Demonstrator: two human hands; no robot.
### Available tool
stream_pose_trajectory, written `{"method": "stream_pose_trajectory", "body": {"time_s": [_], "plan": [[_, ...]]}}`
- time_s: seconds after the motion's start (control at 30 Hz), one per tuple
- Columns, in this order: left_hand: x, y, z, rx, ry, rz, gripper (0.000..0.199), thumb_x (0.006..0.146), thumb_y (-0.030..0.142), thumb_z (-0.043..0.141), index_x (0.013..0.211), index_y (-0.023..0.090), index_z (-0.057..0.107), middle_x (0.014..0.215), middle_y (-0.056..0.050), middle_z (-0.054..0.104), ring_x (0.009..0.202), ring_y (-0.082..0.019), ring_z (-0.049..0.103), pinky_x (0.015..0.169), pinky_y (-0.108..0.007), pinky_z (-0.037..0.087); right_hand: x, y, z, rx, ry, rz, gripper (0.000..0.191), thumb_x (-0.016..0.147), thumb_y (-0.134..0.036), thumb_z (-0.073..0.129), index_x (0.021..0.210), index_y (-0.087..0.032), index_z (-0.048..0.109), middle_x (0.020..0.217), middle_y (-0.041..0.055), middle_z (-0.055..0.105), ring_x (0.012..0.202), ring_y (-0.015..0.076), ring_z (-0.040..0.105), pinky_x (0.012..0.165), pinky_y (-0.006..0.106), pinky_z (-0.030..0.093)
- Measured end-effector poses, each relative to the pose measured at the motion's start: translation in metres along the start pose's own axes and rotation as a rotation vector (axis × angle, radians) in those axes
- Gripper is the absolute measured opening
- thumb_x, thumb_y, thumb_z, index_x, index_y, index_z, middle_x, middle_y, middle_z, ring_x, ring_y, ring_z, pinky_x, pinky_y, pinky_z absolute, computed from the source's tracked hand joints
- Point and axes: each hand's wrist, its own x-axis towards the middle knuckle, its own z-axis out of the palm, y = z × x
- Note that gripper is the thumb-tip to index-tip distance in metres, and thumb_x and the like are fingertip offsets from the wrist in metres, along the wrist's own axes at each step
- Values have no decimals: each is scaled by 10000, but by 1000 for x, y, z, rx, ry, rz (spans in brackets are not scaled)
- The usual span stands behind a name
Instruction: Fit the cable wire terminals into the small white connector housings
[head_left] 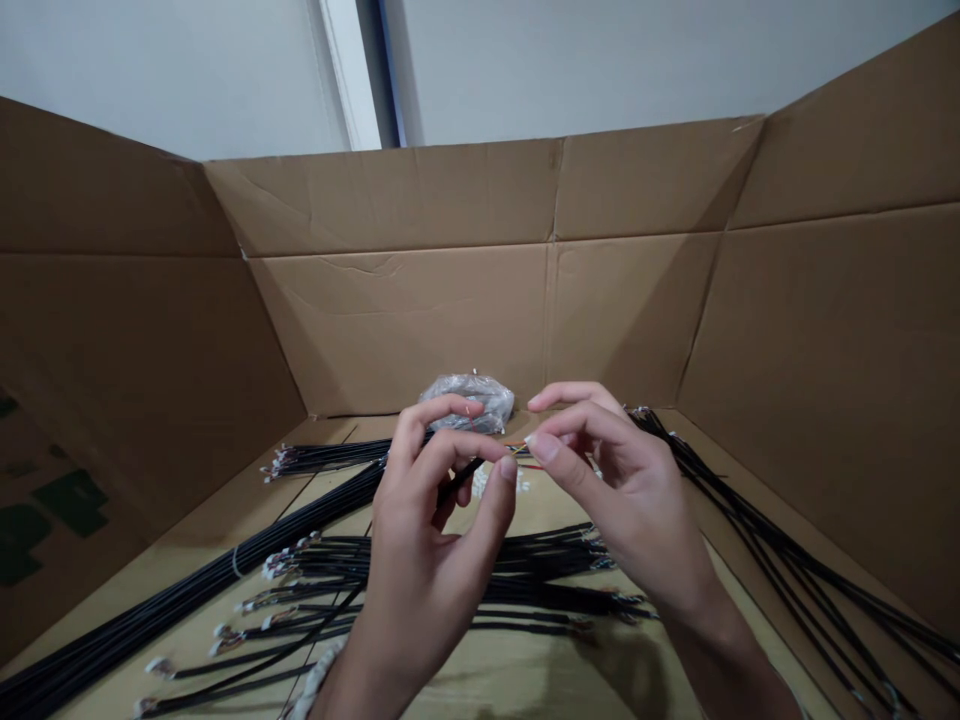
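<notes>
Between thumb and index finger of my left hand [435, 550], coloured wires come out of the end of a black cable [466, 472], whose sheath passes under those fingers. My right hand [626, 485] faces it from the right, its thumb and index finger pinched on a small white connector [529, 440]. A thin yellow wire [519, 449] spans the short gap between the fingertips. One red wire stands up by my left fingers, and another runs below the right ones. Small white connectors [491, 483] lie loose on the surface behind my hands.
Black cables with white connector ends [330, 555] lie in rows below my hands. A tied bundle [300, 530] runs to the lower left, and more cables [780, 550] lie along the right. A clear plastic bag [487, 395] sits at the back. Cardboard walls [405, 300] enclose the surface.
</notes>
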Motion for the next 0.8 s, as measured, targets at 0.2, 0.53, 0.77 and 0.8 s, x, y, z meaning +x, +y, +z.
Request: {"method": "stream_pose_trajectory", "body": {"time_s": [0.2, 0.53, 0.77, 0.8], "plan": [[3, 1, -1, -22, -11, -8, 121, 964, 174, 664, 898, 266, 709, 1117, -28, 610, 964, -108, 645, 622, -121, 532, -1, 0, 1, 39, -33, 42, 136, 945, -270, 694, 811, -252, 708, 1115, 13, 670, 905, 164, 606, 714, 312, 443], [-1, 1, 0, 40, 36, 14, 110, 968, 183, 661, 925, 269, 715, 1187, -18, 580, 906, -91, 638, 622, -159, 517, 0, 4, 1, 234, -87, 127, 145, 934, -271, 717, 791, -263, 740, 1113, 8, 700, 1088, 208, 634, 848, 343, 461], [-1, 0, -1, 87, 36, 37, 100, 964, 187, 670, 952, 270, 724, 1214, -4, 568, 712, -57, 582, 610, -202, 516, 1, 3, 0, 203, -108, 129, 163, 929, -299, 736, 771, -258, 736, 1140, 3, 704, 1085, 201, 633, 833, 327, 454], [-1, 0, -2, 85, 40, 44, 99, 964, 190, 671, 951, 274, 723, 1211, 1, 567, 714, -56, 582, 608, -200, 515, 1, 3, -1, 197, -107, 125, 167, 929, -297, 735, 767, -258, 733, 1141, 2, 707, 1084, 200, 633, 819, 323, 453]]}}
